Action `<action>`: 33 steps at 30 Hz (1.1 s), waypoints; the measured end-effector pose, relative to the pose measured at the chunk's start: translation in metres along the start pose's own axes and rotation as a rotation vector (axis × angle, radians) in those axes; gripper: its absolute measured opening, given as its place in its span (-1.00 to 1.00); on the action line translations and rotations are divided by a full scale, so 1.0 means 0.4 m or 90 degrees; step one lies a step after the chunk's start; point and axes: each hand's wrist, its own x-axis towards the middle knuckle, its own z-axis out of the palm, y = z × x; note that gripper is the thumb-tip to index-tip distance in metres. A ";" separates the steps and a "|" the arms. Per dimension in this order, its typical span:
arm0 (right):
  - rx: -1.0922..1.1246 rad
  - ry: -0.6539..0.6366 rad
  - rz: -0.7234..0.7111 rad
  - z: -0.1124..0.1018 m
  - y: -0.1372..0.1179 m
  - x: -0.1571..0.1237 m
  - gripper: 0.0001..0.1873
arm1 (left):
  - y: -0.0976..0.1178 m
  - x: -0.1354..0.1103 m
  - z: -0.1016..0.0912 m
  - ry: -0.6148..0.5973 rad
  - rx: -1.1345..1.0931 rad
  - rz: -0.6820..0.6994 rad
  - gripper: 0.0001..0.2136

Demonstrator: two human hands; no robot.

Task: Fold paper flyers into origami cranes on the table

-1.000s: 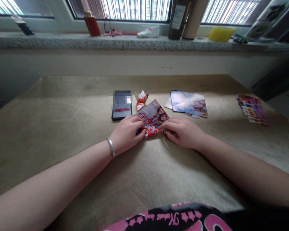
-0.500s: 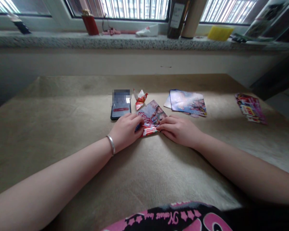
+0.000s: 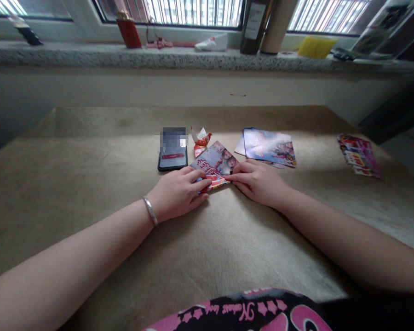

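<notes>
Your work surface is the brown table (image 3: 89, 154), which fills most of the view. Beyond its far edge, the speckled stone windowsill (image 3: 179, 60) runs from left to right. At the near edge, the black-and-pink garment (image 3: 241, 315) is partly visible.

Your left hand (image 3: 179, 191) lies palm down at the left end of the work, fingers bent over the folded edge, thumb toward the near side. Your right hand (image 3: 260, 184) lies at the opposite end, fingers drawn close together, fingertips touching the fold. Neither hand is spread wide; you cannot tell from this view whether either pinches the paper or only presses it.

The stack of printed sheets (image 3: 269, 145) rests to the far right of the work, slightly fanned. The printed sheet (image 3: 215, 158) is at the center of the table, between your hands, one corner pointing to the far side; a red-and-white band (image 3: 218, 182) is folded along its near edge. The printed strips (image 3: 359, 156) overlap at the far right of the table. The phone (image 3: 173, 161) lies face up, just beyond your left hand. The red-and-white folded paper figure (image 3: 202, 140) stands between phone and stack, near the sheet. The silver bracelet (image 3: 150, 210) encircles your left wrist.
</notes>
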 end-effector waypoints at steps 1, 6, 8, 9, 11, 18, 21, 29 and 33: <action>-0.001 0.000 0.001 0.000 0.000 0.001 -0.71 | 0.001 0.001 0.000 0.001 0.007 0.000 -0.72; 0.009 -0.001 -0.006 0.002 0.001 0.004 -0.71 | 0.005 0.004 0.002 -0.001 -0.002 -0.017 -0.74; 0.021 -0.001 0.000 0.001 0.001 0.004 -0.73 | 0.006 0.004 0.003 -0.007 -0.009 -0.024 -0.74; 0.026 -0.001 0.008 0.000 0.001 0.004 -0.74 | 0.006 0.004 0.003 -0.009 -0.009 -0.027 -0.74; 0.032 0.002 0.025 -0.002 -0.001 0.004 -0.78 | 0.006 0.003 0.004 -0.008 -0.006 -0.028 -0.74; 0.030 0.017 0.031 0.000 0.002 0.000 -0.78 | 0.010 0.004 0.002 -0.008 0.006 -0.035 -0.72; 0.026 0.015 0.032 0.002 0.003 0.000 -0.78 | 0.010 0.004 0.002 -0.003 0.006 -0.038 -0.73; -0.015 -0.002 0.011 -0.001 -0.001 -0.001 -0.75 | 0.009 0.004 0.005 0.019 -0.012 -0.036 -0.73; -0.021 -0.001 0.015 -0.001 -0.003 -0.002 -0.75 | 0.009 0.005 0.006 0.017 -0.017 -0.043 -0.73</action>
